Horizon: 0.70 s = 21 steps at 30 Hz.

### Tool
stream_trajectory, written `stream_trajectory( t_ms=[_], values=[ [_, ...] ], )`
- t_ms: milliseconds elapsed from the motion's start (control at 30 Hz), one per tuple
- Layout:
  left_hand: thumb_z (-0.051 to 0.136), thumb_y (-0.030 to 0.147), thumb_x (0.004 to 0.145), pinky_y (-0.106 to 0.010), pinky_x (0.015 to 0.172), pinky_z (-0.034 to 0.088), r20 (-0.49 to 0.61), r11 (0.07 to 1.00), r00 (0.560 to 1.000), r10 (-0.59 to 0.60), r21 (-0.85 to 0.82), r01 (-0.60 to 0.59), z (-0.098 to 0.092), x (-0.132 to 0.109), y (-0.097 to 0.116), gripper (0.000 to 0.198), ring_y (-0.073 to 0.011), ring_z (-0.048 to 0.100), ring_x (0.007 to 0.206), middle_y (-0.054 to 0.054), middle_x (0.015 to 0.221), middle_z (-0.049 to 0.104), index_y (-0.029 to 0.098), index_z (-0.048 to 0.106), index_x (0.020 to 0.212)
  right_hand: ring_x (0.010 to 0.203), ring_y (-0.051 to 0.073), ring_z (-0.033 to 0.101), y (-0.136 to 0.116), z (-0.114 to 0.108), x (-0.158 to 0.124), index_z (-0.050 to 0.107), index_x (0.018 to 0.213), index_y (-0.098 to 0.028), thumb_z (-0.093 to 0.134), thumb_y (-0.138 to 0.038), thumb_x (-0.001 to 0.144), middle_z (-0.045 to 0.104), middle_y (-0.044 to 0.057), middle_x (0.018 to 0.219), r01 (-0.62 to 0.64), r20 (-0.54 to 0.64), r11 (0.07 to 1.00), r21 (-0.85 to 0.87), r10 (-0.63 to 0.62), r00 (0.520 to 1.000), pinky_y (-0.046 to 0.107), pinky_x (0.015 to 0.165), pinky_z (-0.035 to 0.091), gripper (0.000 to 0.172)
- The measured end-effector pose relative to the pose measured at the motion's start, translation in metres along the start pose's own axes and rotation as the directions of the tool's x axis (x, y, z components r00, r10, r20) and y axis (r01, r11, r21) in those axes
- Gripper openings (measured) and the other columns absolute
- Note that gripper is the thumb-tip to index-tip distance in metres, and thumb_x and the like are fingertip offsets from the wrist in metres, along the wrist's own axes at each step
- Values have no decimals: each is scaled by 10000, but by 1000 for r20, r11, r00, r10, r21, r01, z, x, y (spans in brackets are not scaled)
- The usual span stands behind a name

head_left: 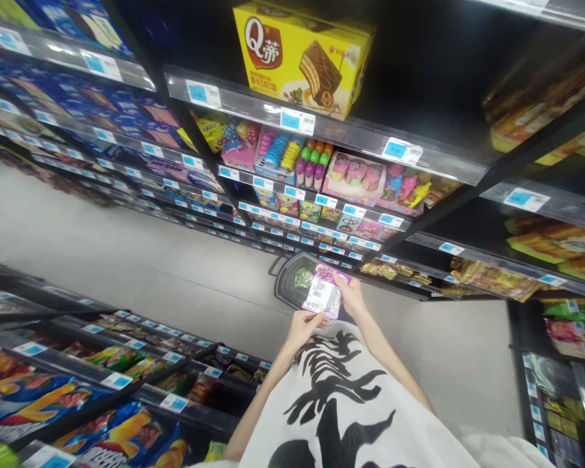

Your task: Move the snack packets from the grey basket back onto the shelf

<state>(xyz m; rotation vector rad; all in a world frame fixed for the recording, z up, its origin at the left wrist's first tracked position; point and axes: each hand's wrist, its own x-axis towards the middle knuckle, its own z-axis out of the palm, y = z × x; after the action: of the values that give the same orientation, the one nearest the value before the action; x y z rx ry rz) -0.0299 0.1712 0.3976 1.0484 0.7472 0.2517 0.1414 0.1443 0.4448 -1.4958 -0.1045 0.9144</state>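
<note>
Both my hands hold a snack packet (325,292) in front of my body. It is purple and white, with a printed label and what look like purple grapes near its top. My left hand (304,327) pinches its lower edge, thumb on the near face. On the right side, my right hand (350,296) grips the packet by its upper part, with most fingers hidden behind it. Below and beyond the packet is a dark shopping basket (286,284); a small green packet (303,278) lies inside it.
A shelf unit ahead carries a yellow cake box (302,55), toy-like candies (277,153) and rows of price tags. Bagged snacks (34,403) fill shelves at the lower left. Grey tiled floor (175,260) runs between the shelves. More packaged goods (497,276) stand on the right.
</note>
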Motion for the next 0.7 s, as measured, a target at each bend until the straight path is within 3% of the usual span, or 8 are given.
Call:
stream_trajectory(
  t_ms=[400,700],
  values=[
    [718,525,836,-338,747,618,1,1000,1000,15,0,-15,0,-1,-1,443,-234,746,714,-140,802,770,90,801,838,677,201,644,4,-3,2,724,798,-150,867,-536,619,735,54,766,-5,2,1000,18,5,1000,332,713,503,449],
    [712,529,839,-326,732,611,-14,999,1000,23,23,-23,0,-2,-1,445,-228,742,709,-136,792,769,92,797,839,752,229,675,4,-3,-1,723,808,-163,869,-548,610,754,71,840,-27,-3,999,17,27,1000,346,731,517,457]
  ],
)
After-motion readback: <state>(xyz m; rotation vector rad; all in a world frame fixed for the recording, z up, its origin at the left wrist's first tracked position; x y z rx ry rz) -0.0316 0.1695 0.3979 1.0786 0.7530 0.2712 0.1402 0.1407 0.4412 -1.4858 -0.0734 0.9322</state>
